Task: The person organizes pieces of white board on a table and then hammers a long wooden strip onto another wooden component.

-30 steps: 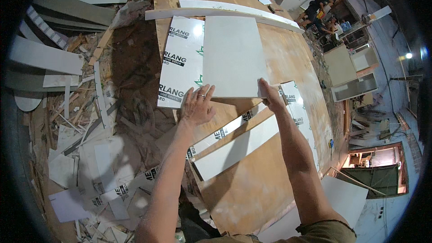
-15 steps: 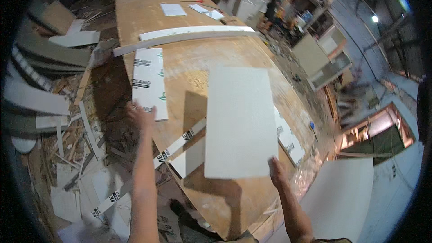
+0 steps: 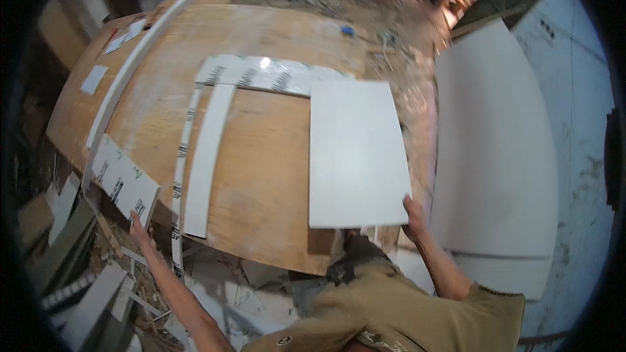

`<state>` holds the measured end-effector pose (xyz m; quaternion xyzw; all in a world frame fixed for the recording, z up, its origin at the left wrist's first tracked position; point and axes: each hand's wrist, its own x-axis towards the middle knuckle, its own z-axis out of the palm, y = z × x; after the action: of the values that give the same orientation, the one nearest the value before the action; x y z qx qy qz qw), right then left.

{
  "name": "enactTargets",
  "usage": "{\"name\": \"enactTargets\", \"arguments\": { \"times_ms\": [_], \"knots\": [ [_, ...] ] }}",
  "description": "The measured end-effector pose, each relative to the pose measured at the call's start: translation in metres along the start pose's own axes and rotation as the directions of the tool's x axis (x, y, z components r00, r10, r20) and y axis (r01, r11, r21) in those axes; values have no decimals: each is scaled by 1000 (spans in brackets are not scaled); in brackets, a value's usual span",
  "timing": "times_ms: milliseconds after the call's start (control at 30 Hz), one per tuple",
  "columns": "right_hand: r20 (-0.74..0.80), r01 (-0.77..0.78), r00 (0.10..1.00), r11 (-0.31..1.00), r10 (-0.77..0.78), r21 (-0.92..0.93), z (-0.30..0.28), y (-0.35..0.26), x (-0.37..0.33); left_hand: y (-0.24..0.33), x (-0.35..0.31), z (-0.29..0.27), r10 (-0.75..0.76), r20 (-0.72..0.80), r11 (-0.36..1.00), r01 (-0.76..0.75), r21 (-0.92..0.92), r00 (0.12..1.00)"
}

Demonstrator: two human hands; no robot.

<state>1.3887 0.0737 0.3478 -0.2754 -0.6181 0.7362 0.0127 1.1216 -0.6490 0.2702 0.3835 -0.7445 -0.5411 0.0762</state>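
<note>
A plain white rectangular board [image 3: 355,153] is tilted up above the right part of the wooden tabletop. My right hand [image 3: 415,217] grips its near right corner, thumb along the edge. Toward the left edge of the table, my left hand [image 3: 139,231] is closed on the near end of a shorter white board [image 3: 124,179] with dark and green printing. Its fingers are partly hidden by that board. Between the two lie a narrow white strip [image 3: 210,163] and a thinner printed strip [image 3: 184,150], both overhanging the table's near edge.
The large wooden table [image 3: 267,156] carries a printed panel [image 3: 254,73] across its middle, a long white rail [image 3: 134,65] and paper sheets [image 3: 95,80]. Offcuts [image 3: 98,306] litter the floor at left. A big white sheet [image 3: 495,156] leans against the blue wall at right.
My view has swung to the right and down, showing my shirt. Both hands keep hold of their boards; the printed board now lies at a slant by the table's left edge.
</note>
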Motion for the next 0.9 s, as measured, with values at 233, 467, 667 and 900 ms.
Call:
{"name": "enactTargets", "arguments": {
  "times_ms": [233,467,667,900],
  "knots": [
    [-111,57,993,985,-38,165,-110,21,59,4,-204,51,338,90,891,-287,-352,937],
    [-380,132,925,961,-30,244,-222,19,93,30,-404,188,600,258,800,-570,-189,757],
    [-490,12,862,963,127,271,-286,3,69,48,-497,323,311,541,918,-99,-385,781],
    [-545,53,714,742,439,668,-319,25,58,58,-554,445,238,750,888,175,-426,617]
  ]
}}
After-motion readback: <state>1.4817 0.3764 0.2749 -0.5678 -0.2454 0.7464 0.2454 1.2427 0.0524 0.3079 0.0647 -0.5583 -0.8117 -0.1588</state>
